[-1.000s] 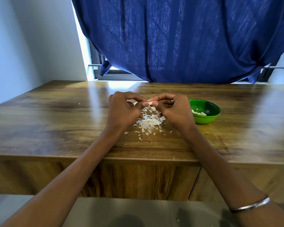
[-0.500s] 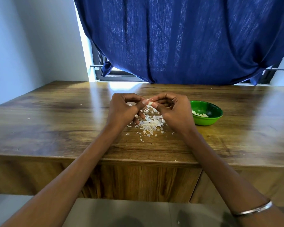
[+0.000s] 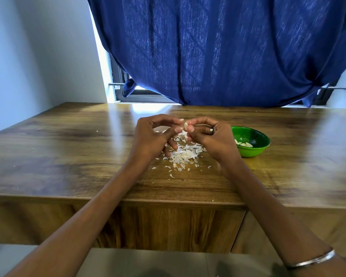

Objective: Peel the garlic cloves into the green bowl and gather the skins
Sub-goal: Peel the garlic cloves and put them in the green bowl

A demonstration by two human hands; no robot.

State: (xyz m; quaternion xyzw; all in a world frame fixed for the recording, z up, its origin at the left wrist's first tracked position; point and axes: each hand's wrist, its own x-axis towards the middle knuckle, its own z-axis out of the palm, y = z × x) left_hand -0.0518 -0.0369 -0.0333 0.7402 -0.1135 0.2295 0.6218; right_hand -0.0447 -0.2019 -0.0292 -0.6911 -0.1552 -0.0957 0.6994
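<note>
A small pale garlic clove (image 3: 186, 125) is pinched between the thumb and forefinger of my right hand (image 3: 212, 139), just above the table. My left hand (image 3: 152, 138) is right beside it, thumb and forefinger tips curled toward the clove and picking at its skin. Under both hands lies a heap of white garlic skins (image 3: 183, 154) with loose flakes scattered toward me. The green bowl (image 3: 254, 149) stands to the right of my right hand and holds several peeled cloves (image 3: 244, 143).
The wooden table (image 3: 68, 156) runs wide to both sides, its front edge close to me. A dark blue curtain (image 3: 218, 52) hangs over the window behind the table. A pale wall stands at the left.
Both hands have stayed together over the skin heap. My left fingers have opened a little away from the clove, showing more of it between the fingertips.
</note>
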